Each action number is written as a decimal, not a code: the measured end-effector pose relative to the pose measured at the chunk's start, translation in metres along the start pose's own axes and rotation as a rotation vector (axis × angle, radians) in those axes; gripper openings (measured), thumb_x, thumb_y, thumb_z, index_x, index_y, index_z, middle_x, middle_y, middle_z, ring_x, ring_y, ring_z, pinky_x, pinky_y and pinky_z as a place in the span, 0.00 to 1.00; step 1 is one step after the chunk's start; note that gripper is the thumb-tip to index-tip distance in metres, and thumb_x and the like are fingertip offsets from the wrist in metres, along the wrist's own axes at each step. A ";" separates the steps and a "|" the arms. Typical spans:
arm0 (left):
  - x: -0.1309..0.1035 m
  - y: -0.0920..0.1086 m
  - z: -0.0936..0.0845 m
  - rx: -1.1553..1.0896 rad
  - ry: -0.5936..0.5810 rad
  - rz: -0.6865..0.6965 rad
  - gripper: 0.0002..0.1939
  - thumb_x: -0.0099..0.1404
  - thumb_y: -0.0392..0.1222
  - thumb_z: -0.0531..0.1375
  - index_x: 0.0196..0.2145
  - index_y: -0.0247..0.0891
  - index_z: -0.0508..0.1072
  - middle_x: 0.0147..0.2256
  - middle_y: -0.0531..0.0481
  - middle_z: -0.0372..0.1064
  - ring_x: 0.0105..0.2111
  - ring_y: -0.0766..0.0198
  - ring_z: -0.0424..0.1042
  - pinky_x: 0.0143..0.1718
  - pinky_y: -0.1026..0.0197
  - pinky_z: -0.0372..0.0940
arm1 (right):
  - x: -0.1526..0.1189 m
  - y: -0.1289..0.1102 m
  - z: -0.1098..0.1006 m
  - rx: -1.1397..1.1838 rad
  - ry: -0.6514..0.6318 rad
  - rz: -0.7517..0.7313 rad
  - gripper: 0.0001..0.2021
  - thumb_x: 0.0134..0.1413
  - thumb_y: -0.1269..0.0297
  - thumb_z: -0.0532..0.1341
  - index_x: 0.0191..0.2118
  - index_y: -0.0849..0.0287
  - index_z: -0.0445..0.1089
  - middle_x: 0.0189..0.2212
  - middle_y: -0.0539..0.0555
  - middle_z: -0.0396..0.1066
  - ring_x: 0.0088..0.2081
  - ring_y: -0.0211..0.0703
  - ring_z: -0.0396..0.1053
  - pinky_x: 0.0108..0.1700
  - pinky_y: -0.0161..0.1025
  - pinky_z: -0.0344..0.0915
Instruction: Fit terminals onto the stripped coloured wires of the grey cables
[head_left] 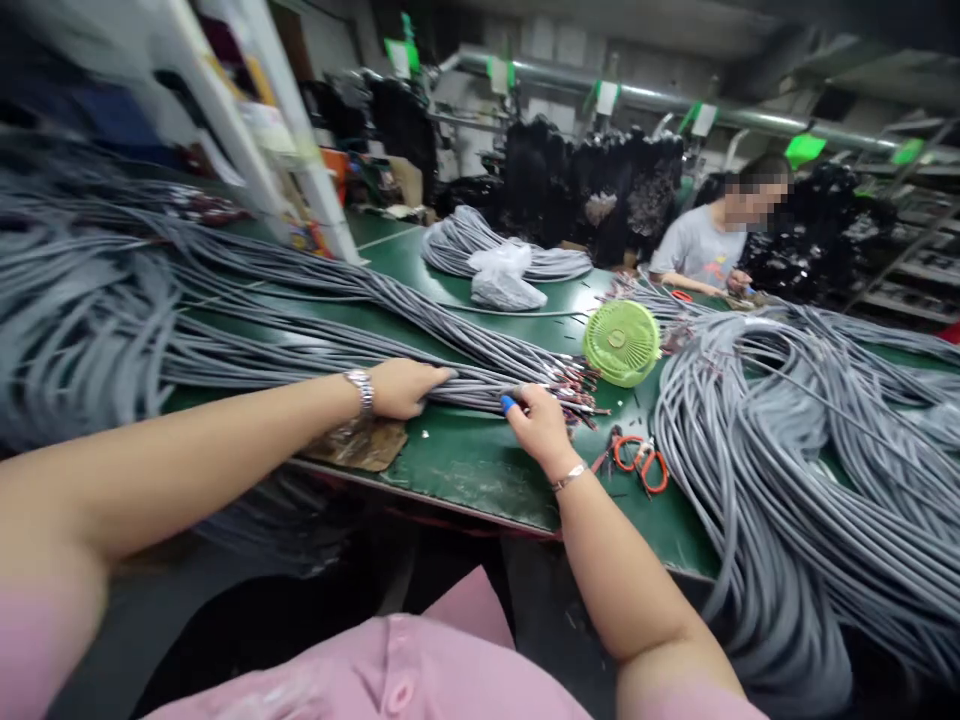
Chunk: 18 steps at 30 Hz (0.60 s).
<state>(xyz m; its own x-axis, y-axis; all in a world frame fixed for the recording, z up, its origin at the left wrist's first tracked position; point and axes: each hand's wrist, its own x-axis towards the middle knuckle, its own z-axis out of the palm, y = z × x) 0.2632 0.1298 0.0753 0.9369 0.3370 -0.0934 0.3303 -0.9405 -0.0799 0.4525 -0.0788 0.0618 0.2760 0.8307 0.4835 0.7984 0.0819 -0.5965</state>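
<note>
A long bundle of grey cables (337,352) lies across the green table, its stripped ends (581,390) showing reddish and brown wires. My left hand (403,388) is closed around the near cables of this bundle, with the index finger pointing along them. Nearer the stripped ends, my right hand (541,422) grips the same cables; a blue cover sits on its thumb. Parts of the fingers of both hands are hidden by the cables. Just right of my right hand lie orange-handled scissors (652,470) and a pair of cutters (609,448).
A green fan (621,343) stands beyond the cable ends. Large coiled grey cables (750,440) hang over the table's edge at the right. Farther back are another coil (461,245) and a plastic bag (506,275). Across the table a person (705,240) handles something small.
</note>
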 end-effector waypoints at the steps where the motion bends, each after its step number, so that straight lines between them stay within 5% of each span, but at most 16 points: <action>1: 0.000 0.004 -0.004 0.028 0.011 -0.002 0.37 0.50 0.40 0.58 0.59 0.41 0.61 0.49 0.40 0.73 0.46 0.48 0.73 0.46 0.54 0.65 | 0.000 0.000 -0.001 0.005 0.008 -0.007 0.07 0.57 0.65 0.57 0.34 0.56 0.72 0.31 0.53 0.71 0.35 0.45 0.66 0.40 0.40 0.61; 6: 0.007 0.006 -0.042 0.150 0.152 -0.104 0.33 0.51 0.38 0.59 0.56 0.38 0.62 0.46 0.38 0.73 0.44 0.47 0.73 0.40 0.53 0.65 | 0.003 0.004 -0.003 0.075 0.059 -0.008 0.09 0.58 0.62 0.57 0.39 0.58 0.74 0.34 0.56 0.74 0.37 0.47 0.69 0.41 0.42 0.63; 11: -0.013 -0.020 -0.099 0.079 0.399 -0.296 0.24 0.54 0.43 0.60 0.49 0.37 0.67 0.43 0.40 0.74 0.41 0.48 0.74 0.39 0.54 0.64 | 0.006 0.009 0.000 0.124 0.050 -0.007 0.12 0.57 0.59 0.57 0.41 0.57 0.74 0.37 0.57 0.76 0.38 0.49 0.71 0.42 0.44 0.66; 15: -0.045 -0.048 -0.132 -0.187 0.789 -0.465 0.17 0.54 0.47 0.63 0.38 0.34 0.71 0.34 0.43 0.74 0.38 0.50 0.74 0.38 0.54 0.64 | 0.006 0.007 0.002 0.088 0.035 -0.010 0.13 0.57 0.58 0.57 0.40 0.59 0.74 0.35 0.57 0.76 0.38 0.49 0.71 0.42 0.44 0.66; 18: -0.064 -0.060 -0.147 -0.564 1.036 -0.498 0.14 0.57 0.44 0.63 0.37 0.31 0.70 0.33 0.46 0.74 0.29 0.62 0.73 0.34 0.58 0.65 | 0.006 0.006 0.003 0.069 0.011 -0.022 0.13 0.57 0.58 0.57 0.40 0.59 0.74 0.35 0.57 0.76 0.38 0.49 0.71 0.42 0.44 0.66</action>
<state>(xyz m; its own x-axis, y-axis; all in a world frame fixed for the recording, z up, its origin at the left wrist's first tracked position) 0.2000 0.1583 0.2320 0.2658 0.7045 0.6580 0.4341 -0.6969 0.5708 0.4575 -0.0716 0.0586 0.2653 0.8222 0.5036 0.7655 0.1380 -0.6284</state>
